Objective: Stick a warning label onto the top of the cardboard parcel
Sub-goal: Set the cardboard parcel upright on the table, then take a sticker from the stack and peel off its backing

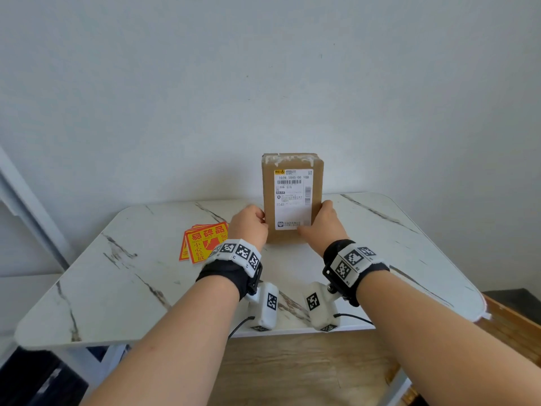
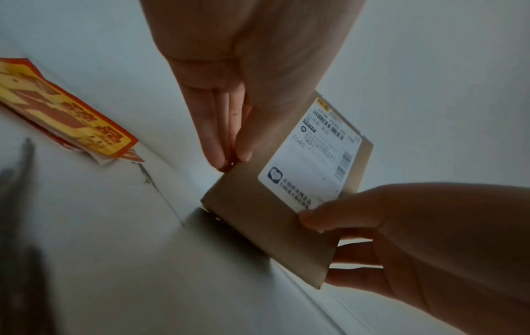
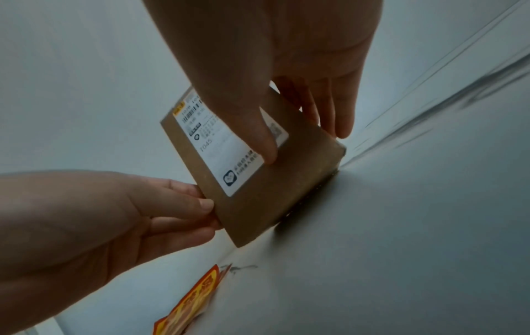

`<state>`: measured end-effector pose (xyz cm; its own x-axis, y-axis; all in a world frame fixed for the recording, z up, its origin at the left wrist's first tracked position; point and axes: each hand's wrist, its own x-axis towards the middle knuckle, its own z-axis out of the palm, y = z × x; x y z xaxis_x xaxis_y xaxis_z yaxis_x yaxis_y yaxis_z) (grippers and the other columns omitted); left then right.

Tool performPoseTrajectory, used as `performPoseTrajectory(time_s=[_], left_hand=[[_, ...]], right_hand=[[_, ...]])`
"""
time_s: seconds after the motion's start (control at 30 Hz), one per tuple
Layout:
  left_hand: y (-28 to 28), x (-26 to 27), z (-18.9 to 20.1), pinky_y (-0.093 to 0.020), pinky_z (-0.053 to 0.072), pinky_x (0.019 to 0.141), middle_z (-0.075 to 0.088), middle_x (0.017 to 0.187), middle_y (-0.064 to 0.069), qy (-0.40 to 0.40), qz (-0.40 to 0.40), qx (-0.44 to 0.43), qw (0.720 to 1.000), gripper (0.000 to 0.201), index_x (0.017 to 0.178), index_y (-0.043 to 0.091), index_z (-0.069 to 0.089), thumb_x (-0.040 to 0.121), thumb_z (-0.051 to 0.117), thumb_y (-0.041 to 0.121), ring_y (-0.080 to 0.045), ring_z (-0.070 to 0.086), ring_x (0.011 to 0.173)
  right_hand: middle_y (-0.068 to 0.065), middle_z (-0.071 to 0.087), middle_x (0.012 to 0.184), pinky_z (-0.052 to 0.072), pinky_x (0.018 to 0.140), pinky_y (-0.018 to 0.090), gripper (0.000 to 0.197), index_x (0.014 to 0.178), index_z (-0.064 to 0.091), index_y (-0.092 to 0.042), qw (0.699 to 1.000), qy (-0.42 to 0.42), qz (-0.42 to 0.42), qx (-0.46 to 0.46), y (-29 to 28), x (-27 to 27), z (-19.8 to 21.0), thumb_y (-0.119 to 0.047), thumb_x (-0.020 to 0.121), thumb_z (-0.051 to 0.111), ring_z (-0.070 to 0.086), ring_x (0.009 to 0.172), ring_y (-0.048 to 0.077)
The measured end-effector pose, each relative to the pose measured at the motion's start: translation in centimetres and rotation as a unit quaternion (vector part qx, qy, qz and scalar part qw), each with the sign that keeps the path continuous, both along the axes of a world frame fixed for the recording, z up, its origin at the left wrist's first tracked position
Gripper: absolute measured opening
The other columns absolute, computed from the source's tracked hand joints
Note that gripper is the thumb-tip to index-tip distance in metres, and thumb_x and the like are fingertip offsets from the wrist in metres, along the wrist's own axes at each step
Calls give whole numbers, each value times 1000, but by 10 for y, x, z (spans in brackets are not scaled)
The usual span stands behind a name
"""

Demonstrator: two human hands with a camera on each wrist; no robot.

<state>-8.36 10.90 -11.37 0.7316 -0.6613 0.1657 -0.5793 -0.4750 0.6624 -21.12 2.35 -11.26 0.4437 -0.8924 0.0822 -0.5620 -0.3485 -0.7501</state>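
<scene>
A brown cardboard parcel (image 1: 292, 162) (image 2: 258, 215) (image 3: 258, 204) stands upright on its short end on the marble table (image 1: 146, 288), its white shipping label facing me. My left hand (image 1: 257, 221) (image 2: 232, 156) (image 3: 198, 204) grips the lower left edge, thumb in front and fingers behind. Gripping the lower right edge is my right hand (image 1: 319, 221) (image 2: 315, 238) (image 3: 304, 140), with its thumb pressed on the shipping label. A small stack of red and yellow warning labels (image 1: 203, 241) (image 2: 71, 117) (image 3: 189, 306) lies flat on the table just left of my left hand.
A plain white wall rises right behind the parcel and the table's far edge. The table's front edge (image 1: 205, 338) sits close under my wrists, with wooden floor (image 1: 292, 370) below. A white frame (image 1: 26, 200) stands at the far left.
</scene>
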Motion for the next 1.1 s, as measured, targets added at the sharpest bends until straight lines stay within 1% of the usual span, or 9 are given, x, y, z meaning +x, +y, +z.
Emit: performPoseTrajectory(time_s=[0.2, 0.33, 0.43, 0.6, 0.73, 0.8, 0.87, 0.97, 1.1], left_hand=[[-2, 0, -1, -32, 46, 84, 69, 115, -11, -3, -31, 66, 997, 28, 114, 10, 64, 96, 48, 23, -31, 63, 107], [4, 8, 9, -33, 44, 96, 64, 129, -9, -25, -26, 71, 997, 36, 127, 13, 60, 95, 45, 18, -30, 59, 119], [14, 20, 23, -35, 42, 101, 58, 138, -9, -36, -18, 72, 997, 41, 133, 14, 57, 96, 39, 10, -30, 55, 124], [43, 46, 40, -34, 40, 103, 56, 140, -12, -55, 11, 90, 994, 44, 132, 11, 58, 93, 39, 2, -31, 52, 128], [67, 64, 40, -37, 45, 103, 58, 136, -14, -52, 31, 129, 990, 44, 126, 10, 63, 92, 39, -1, -33, 55, 124], [78, 74, 38, -38, 44, 105, 59, 136, -14, -45, 40, 150, 987, 42, 125, 8, 65, 93, 38, -1, -33, 55, 124], [87, 83, 34, -38, 43, 105, 59, 135, -15, -40, 47, 175, 983, 39, 123, 5, 65, 95, 39, 1, -33, 55, 124], [99, 91, 25, -36, 43, 105, 60, 135, -14, -29, 37, 202, 978, 36, 124, 6, 66, 98, 41, 10, -31, 55, 125], [108, 95, 12, -34, 44, 104, 63, 133, -8, -26, 12, 192, 981, 33, 120, 15, 71, 96, 48, 18, -28, 58, 121]], right_hand=[[16, 52, 129, 51, 91, 46, 49, 129, 37, -7, 999, 39, 1, 25, -2, 0, 1, -29, 90, 57, 58, 111, 35], [15, 40, 141, 44, 102, 47, 74, 146, 23, -13, 1000, -20, -17, -15, -3, -4, 16, -31, 87, 62, 47, 126, 35], [14, 34, 147, 36, 111, 46, 80, 150, 17, -15, 991, -77, -26, -103, 2, -4, 38, -29, 86, 62, 36, 135, 33], [11, 32, 151, 31, 115, 40, 62, 145, 32, -13, 968, -126, 0, -216, 20, 12, 69, -18, 88, 55, 24, 142, 26], [8, 44, 141, 30, 109, 26, 45, 133, 50, -13, 953, -158, 44, -255, 45, 35, 74, -11, 87, 52, 37, 135, 23], [8, 49, 135, 36, 105, 28, 40, 128, 54, -10, 950, -185, 74, -240, 59, 48, 72, -9, 88, 52, 44, 128, 24], [7, 53, 130, 41, 102, 32, 36, 125, 56, -11, 958, -163, 98, -214, 70, 63, 65, -11, 89, 52, 48, 123, 23], [9, 56, 129, 46, 100, 38, 39, 128, 55, -12, 979, -36, 141, -144, 77, 86, 46, -16, 90, 51, 54, 119, 25], [12, 60, 130, 48, 94, 34, 39, 129, 56, -5, 981, 102, 157, -42, 77, 107, 15, -18, 92, 51, 59, 116, 28]])
